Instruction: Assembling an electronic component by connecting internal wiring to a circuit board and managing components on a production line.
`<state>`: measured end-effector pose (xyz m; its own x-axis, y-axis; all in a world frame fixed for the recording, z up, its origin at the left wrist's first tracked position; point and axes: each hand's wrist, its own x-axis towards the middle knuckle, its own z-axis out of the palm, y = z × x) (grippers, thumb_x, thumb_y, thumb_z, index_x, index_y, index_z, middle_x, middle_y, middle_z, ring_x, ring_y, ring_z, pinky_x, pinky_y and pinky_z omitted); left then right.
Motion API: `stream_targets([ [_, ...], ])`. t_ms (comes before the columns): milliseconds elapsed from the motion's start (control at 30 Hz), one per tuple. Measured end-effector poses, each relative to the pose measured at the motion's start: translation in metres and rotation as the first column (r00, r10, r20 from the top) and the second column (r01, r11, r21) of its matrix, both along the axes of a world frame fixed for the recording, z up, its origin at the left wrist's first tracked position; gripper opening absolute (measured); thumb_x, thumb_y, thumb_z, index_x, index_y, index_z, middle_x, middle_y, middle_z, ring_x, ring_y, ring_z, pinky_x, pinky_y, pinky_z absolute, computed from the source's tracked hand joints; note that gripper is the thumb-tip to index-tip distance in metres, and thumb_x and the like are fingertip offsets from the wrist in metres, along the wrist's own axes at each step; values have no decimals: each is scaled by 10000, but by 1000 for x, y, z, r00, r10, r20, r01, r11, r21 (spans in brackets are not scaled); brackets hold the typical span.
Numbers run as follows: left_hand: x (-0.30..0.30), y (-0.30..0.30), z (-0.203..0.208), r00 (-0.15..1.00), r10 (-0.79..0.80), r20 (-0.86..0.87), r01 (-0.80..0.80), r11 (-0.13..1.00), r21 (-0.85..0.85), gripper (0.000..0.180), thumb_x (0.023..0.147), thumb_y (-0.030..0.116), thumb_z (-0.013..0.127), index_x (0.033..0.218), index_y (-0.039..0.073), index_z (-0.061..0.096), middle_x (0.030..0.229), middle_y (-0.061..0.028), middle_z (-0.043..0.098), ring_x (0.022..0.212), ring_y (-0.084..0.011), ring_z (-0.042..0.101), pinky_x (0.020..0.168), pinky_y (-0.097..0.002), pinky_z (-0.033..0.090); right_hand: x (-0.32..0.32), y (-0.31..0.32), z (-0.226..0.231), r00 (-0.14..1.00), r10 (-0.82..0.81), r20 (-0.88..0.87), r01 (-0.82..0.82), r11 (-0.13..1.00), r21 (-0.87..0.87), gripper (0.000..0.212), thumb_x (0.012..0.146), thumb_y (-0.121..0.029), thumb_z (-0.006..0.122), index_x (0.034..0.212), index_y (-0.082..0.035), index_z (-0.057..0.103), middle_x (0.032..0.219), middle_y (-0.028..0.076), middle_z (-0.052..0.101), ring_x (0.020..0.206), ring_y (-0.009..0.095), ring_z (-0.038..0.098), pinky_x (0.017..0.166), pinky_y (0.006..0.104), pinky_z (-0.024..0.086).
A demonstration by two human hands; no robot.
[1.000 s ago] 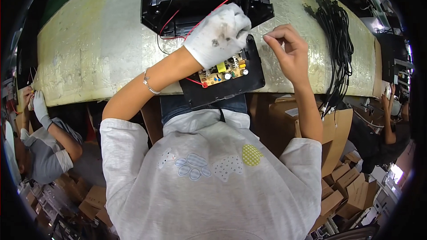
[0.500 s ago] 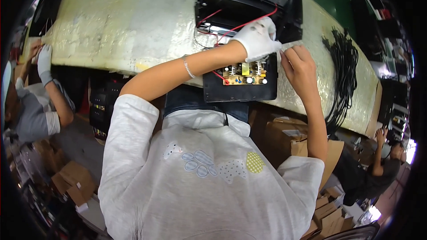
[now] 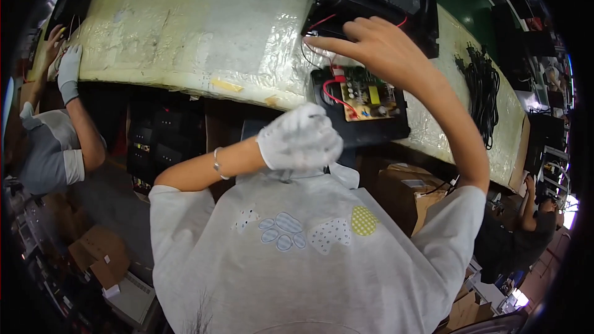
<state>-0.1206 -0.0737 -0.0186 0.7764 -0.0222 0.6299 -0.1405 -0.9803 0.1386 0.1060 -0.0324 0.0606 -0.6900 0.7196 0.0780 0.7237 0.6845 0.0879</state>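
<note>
Head view: a circuit board (image 3: pixel 371 102) lies parts-up on a black panel (image 3: pixel 378 137), presumably so its red wire (image 3: pixel 326 91) reaches the casing (image 3: pixel 383 9) beyond; nearer than the board, the left hand (image 3: pixel 303 139) curls, past it the right hand (image 3: pixel 382 46) extends a forefinger, any grip in either being indiscernible.

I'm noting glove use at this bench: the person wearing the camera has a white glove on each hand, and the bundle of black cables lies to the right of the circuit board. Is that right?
Not quite: only the left hand is gloved; the right hand is bare, as the head view shows. The rest stands.
</note>
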Motion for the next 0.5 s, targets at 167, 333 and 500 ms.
stream_targets([
  [167,5,-12,37,1000,-10,-2,10,993,-122,220,599,216,634,797,124,666,653,16,471,614,-146,531,795,-392,503,-18,31,-21,992,123,10,-116,957,-267,475,807,-50,555,1239,-246,595,632,88,531,625,290,601,573,417,468],
  [333,5,3,24,999,7,49,13,915,-403,276,631,167,693,883,80,623,865,-92,555,754,-238,592,833,-434,497,-13,34,26,997,81,16,-73,957,-279,124,806,-80,645,853,-42,536,803,116,581,794,326,590,664,426,479],
  [500,12,28,30,958,283,-50,-253,745,-617,524,600,236,795,1006,8,556,1374,-263,346,1296,-432,355,1071,-483,338,15,17,55,995,-7,-96,-24,949,-316,158,831,-101,647,878,-9,528,873,122,548,805,318,538,712,407,464],
])
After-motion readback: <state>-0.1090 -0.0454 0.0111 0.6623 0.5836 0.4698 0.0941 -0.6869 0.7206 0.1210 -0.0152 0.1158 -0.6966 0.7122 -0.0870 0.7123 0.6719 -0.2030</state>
